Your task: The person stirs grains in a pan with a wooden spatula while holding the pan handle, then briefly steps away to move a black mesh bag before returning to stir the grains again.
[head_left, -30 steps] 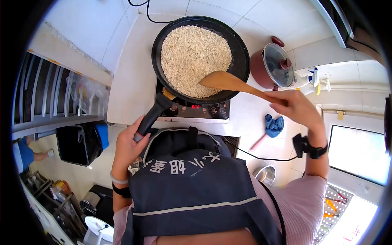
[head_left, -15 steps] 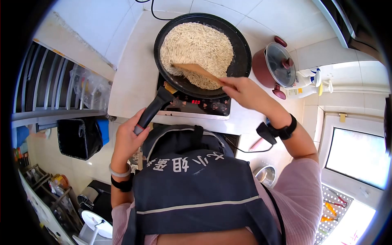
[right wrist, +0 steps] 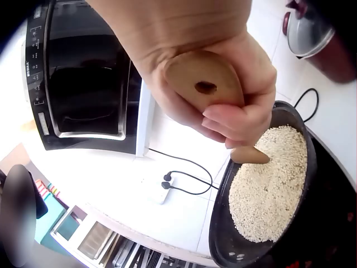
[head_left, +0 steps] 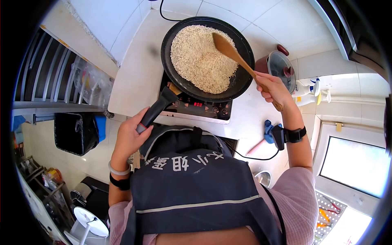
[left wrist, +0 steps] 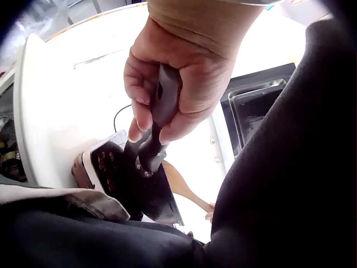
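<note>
A black frying pan (head_left: 166, 61) holds a broad heap of pale small grains (head_left: 200, 61). It sits on an induction cooker (head_left: 216, 110) whose red display is lit. My left hand (head_left: 130, 132) grips the pan's black handle (head_left: 157, 109); in the left wrist view its fingers wrap around the handle (left wrist: 166, 100). My right hand (head_left: 274, 87) holds a wooden spatula (head_left: 230, 51) by its shaft, blade over the heap's far right side. In the right wrist view the shaft's holed end (right wrist: 187, 84) pokes out of the fist, and the fingers hide its middle.
Right of the pan stands a lidded dark red pot (head_left: 263, 65), with spray bottles (head_left: 308, 90) beyond. A tiled wall rises behind. On the floor at left is a black-lined bin (head_left: 75, 132). A black glass-fronted appliance (right wrist: 83, 72) shows in the right wrist view.
The spatula swept left through the grains near the pan's front, then moved to the far right side. The heap's surface has shifted. My left hand has kept its grip on the handle.
</note>
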The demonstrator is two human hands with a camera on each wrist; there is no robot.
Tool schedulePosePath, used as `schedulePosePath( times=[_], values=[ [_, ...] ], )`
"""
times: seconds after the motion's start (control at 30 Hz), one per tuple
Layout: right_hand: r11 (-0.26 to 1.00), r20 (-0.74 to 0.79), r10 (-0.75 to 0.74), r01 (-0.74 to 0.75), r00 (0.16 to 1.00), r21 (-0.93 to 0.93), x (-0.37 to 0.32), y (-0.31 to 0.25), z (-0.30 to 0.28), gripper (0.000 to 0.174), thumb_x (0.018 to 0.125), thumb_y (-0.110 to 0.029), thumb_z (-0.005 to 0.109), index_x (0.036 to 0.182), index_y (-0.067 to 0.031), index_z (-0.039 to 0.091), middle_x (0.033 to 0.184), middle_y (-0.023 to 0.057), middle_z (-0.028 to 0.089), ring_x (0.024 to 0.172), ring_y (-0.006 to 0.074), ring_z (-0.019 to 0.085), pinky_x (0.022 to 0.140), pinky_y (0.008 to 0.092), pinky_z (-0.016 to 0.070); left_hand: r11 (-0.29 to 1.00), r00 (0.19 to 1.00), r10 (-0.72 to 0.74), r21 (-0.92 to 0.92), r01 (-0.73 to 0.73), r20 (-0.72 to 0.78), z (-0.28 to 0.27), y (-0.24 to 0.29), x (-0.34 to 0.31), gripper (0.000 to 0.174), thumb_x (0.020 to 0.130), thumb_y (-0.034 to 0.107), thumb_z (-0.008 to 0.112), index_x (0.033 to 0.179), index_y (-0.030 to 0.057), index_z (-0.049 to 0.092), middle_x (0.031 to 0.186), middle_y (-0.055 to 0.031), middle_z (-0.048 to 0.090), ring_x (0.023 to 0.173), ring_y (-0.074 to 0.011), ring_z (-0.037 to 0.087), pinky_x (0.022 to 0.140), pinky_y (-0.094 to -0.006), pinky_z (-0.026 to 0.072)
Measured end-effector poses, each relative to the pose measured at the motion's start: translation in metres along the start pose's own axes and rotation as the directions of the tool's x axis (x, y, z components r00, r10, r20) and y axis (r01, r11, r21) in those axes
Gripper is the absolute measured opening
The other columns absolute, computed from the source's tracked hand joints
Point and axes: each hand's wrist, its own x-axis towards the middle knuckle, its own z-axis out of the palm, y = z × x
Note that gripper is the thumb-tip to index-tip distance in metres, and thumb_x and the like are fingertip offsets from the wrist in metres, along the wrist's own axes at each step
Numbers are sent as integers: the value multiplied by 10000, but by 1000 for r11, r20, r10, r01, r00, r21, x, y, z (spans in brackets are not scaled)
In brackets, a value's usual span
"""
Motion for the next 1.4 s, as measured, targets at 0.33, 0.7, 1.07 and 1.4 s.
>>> schedulePosePath(
  times=[0.33, 0.7, 1.07, 1.4],
  values=[
    [790, 36, -391, 356, 920, -499, 40, 24, 38, 357, 943, -204, 592, 1232, 1, 630, 621, 25, 504, 556, 72, 431, 504, 282, 376, 999, 999, -34, 34, 33, 34, -3, 3, 1, 551, 789, 57, 710, 1320, 22, 565, 889, -134, 656, 753, -207, 599, 734, -285, 486],
    [942, 388, -315, 236, 866, 238, -33, -1, 16, 644, 857, -155, 703, 1403, 72, 449, 1337, 220, 571, 1085, 222, 661, 723, 293, 550, 998, 999, -34, 62, 32, 30, -2, 2, 1, 547, 784, 55, 715, 1312, 22, 574, 924, -191, 678, 788, -278, 674, 741, -309, 509],
    [416, -51, -891, 768, 451, -488, 39, 3, 97, 83, 799, -84, 783, 846, -27, 745, 800, 86, 698, 743, 157, 665, 657, 281, 525, 999, 999, -14, 47, 12, 37, -4, 2, 3, 548, 785, 55, 724, 1310, 19, 573, 955, -206, 682, 828, -303, 682, 772, -313, 511],
    [638, 92, -717, 704, 691, -311, -46, -9, 16, 43, 792, 41, 719, 785, 26, 680, 849, 114, 688, 738, 147, 643, 663, 241, 505, 1000, 1000, -18, 12, 18, 15, -4, -3, 5, 553, 784, 56, 727, 1316, 39, 576, 999, -201, 689, 834, -302, 683, 789, -316, 517]
  ],
)
